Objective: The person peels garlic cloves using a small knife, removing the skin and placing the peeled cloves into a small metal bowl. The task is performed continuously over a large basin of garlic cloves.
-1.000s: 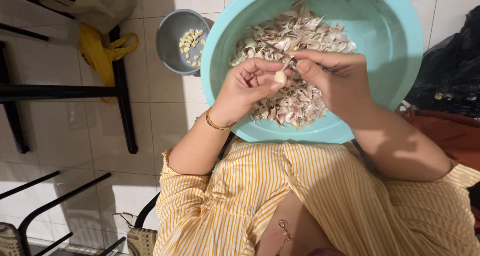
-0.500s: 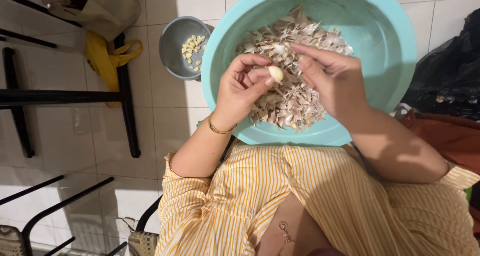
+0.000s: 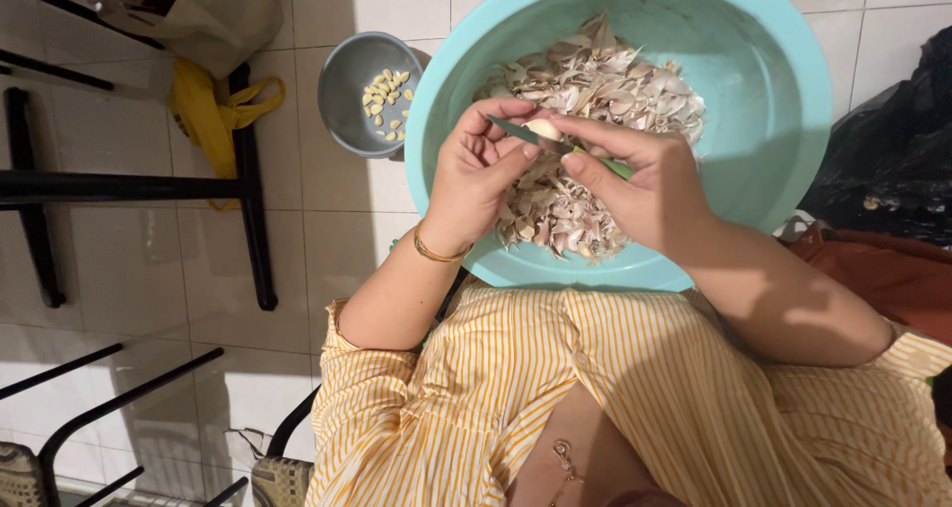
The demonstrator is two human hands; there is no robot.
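A big turquoise basin (image 3: 783,120) rests on my lap, filled with a heap of papery garlic skins (image 3: 595,90). Above that heap my left hand (image 3: 476,175) pinches a pale garlic clove (image 3: 543,128) at its fingertips. My right hand (image 3: 645,185) grips a small knife with a green handle (image 3: 570,150), its blade lying against the clove. Both hands meet over the middle of the basin. A gold bangle circles my left wrist.
A small grey metal bowl (image 3: 342,110) with several peeled cloves stands on the tiled floor left of the basin. Black chair legs (image 3: 248,190), a yellow bag (image 3: 203,110), and a black bag (image 3: 892,160) at right surround me.
The knife blade now shows across the clove, where earlier both hands held the clove with fingertips. The clove has shifted slightly up within my hands.
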